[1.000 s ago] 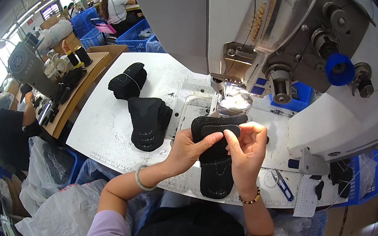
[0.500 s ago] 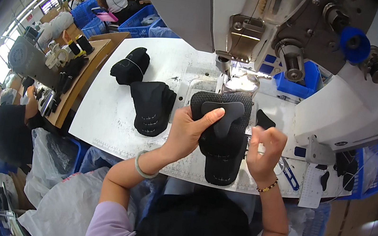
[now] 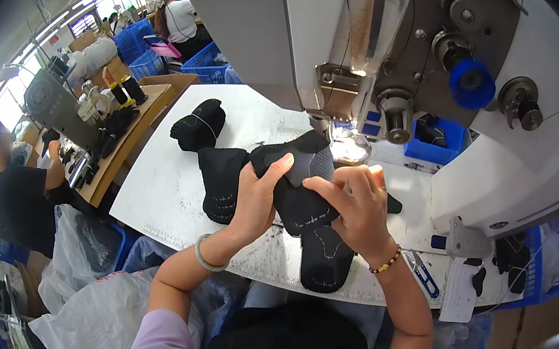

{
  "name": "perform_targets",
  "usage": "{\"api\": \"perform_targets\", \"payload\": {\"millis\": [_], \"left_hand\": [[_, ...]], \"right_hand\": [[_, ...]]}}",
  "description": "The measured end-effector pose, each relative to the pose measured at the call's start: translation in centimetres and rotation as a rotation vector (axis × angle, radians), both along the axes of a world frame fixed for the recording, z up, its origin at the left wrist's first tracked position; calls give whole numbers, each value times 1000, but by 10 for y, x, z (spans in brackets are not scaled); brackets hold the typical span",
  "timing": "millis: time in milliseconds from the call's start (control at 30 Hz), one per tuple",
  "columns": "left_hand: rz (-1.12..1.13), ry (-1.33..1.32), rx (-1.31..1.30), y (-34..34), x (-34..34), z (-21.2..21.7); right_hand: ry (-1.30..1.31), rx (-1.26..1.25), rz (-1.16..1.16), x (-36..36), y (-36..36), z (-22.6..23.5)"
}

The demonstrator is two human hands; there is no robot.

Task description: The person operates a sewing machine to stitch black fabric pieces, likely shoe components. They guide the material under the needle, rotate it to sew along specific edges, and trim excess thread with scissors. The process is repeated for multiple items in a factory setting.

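My left hand [image 3: 257, 196] and my right hand [image 3: 354, 208] both grip a black fabric shoe-upper piece [image 3: 303, 206] with pale stitch lines, held just in front of the sewing machine's needle area [image 3: 347, 144]. A grey patch [image 3: 316, 164] shows on its upper part between my thumbs. A longer black piece [image 3: 324, 262] hangs from it toward the table's front edge. My left thumb presses the top edge; my right fingers curl over the right side.
More black pieces lie left on the white table [image 3: 165, 188]: one stack [image 3: 221, 181] and a bundle [image 3: 198, 125]. Blue-handled snips [image 3: 425, 278] lie at the right. The big sewing machine head [image 3: 448, 76] looms above. Other people work at the left [image 3: 15, 196] and at the back.
My right hand has come back onto the fabric after lying apart on the table. Both hands now hold the piece closer to the needle, and the view has moved nearer.
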State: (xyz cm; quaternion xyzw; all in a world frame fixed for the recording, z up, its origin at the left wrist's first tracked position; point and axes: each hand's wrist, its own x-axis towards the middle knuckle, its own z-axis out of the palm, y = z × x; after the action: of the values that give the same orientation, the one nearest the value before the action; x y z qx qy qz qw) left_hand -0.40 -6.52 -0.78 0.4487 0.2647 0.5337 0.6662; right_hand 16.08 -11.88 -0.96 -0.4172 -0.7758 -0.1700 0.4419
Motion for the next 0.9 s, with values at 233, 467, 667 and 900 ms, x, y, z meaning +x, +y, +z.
{"api": "perform_targets", "payload": {"millis": [233,467,667,900], "left_hand": [[-17,120,182,40,30,3],[-70,107,218,48,32,0],[-108,134,243,52,30,-4],[-66,239,295,47,28,4]], "right_hand": [[191,47,-81,16,21,-14],[296,-34,-13,17,20,-16],[300,-45,-26,17,22,-22],[308,-121,-21,19,20,-21]]}}
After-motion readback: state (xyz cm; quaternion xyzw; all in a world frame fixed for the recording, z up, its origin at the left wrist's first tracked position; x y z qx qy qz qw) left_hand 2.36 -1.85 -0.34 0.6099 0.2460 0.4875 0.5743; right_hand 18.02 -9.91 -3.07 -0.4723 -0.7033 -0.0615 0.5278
